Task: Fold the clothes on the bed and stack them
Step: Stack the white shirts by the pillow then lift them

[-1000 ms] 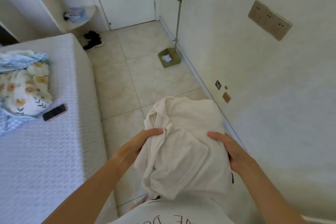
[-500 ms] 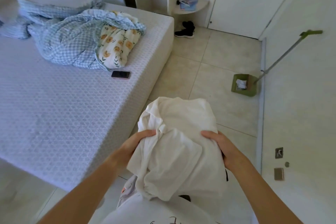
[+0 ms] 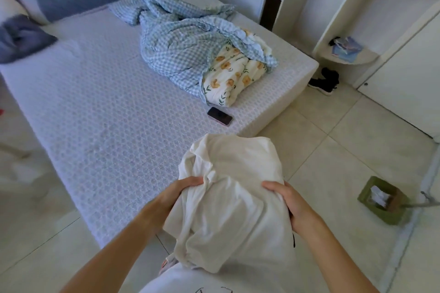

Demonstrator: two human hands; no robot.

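Cream-white cloth, a crumpled bundle of clothes (image 3: 228, 200), fills the lower middle of the view, held up in front of the person's body above the floor (image 3: 333, 150) at the near corner of the bed (image 3: 100, 121). The left hand (image 3: 173, 194) reaches in from the lower left with the forearm angled up and the wrist bent inward, its grip closed on the bundle's left edge, fingers curled over a fold. The right hand (image 3: 289, 202) comes in from the lower right, palm pressed against the bundle's right side, its grip closed on the cloth with the thumb on top. On the far left of the bed lie a dark blue cloth (image 3: 21, 38) and a pillow (image 3: 73, 1), both blurred. The bed's white textured cover is bare through the middle; further right a blue checked quilt (image 3: 181, 47) sits heaped, its floral lining (image 3: 232, 78) turned out, and a phone (image 3: 219, 116) lies flat just beside it near the bed's edge. Behind stand white wardrobe doors and open shelves (image 3: 321, 2). A black shoe (image 3: 325, 81) rests on the pale tiled floor past the bed's corner. At far right a green dustpan (image 3: 381, 202) sits on the tiles near the wall.
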